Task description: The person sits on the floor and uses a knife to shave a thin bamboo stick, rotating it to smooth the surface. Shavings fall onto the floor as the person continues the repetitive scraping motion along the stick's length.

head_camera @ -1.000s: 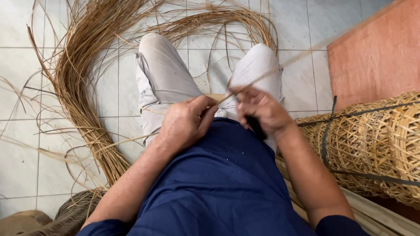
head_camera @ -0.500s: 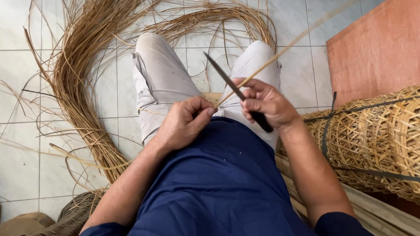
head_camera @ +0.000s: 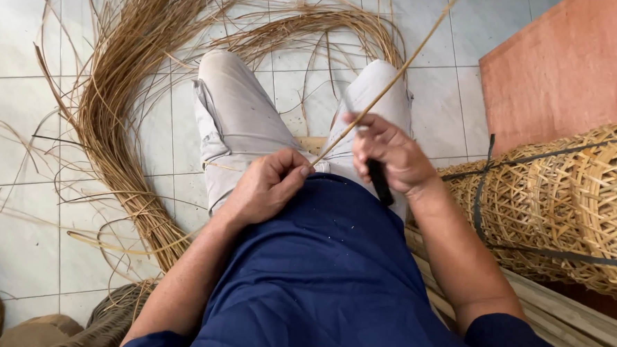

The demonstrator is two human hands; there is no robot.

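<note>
Tan rattan strips, navy shirt, pale grey trousers, white tiles.

The rattan strip looks dry, smooth and matt. The floor is glossy tile, and the woven baskets look rough.

Person seated on tiled floor, legs stretched forward. Left hand and right hand over lap, near each other, a rattan strip running from the left fingers up past the right hand toward floor's far edge. Loose bundle of strips on floor left of legs, curving behind knees. Woven baskets stacked at right; board behind them.
</note>
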